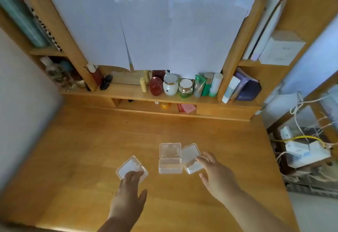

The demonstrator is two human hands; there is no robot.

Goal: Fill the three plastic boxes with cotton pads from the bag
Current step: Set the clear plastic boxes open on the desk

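Both hands reach flat-fingered, grasping nothing: the left hand (pixel 128 191) could skid the light box (pixel 130 166) under its fingertips, the right hand (pixel 215 173) likewise its box (pixel 191 160).

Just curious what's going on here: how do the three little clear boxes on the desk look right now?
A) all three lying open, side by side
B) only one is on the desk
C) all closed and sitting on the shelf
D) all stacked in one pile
A: the left box, middle box and right box lie on the desk with lids hinged back.
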